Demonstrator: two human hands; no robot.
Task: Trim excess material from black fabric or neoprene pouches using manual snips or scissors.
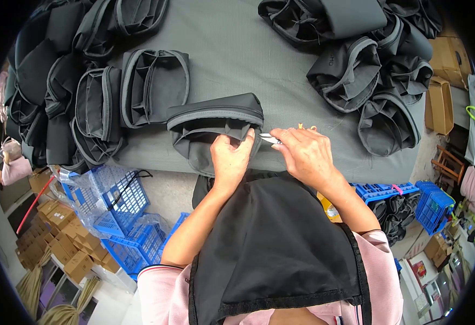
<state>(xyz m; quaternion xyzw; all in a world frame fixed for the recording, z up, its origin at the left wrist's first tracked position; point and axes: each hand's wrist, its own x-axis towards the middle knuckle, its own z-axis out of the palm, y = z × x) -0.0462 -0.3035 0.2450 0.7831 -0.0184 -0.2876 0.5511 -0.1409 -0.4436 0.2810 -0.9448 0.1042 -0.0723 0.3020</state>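
A dark grey fabric pouch (216,111) lies at the near edge of the table, its mouth facing me and its inner pockets showing. My left hand (231,157) grips the pouch's right side, thumb and fingers pinching the edge, with part of the hand inside the opening. In my right hand (307,153) is a pair of small scissors (270,139), fingers wrapped round it. Its silver blades point left, close beside the pinched edge. Bits of orange show above the knuckles; most of the handle is hidden.
Several similar pouches (156,89) crowd the table's left side, and another pile (346,73) covers the right. The grey table (221,59) spreads between them. Blue crates (121,200) stand below at left, another blue crate (434,206) at right. Cardboard boxes (64,238) are stacked farther left.
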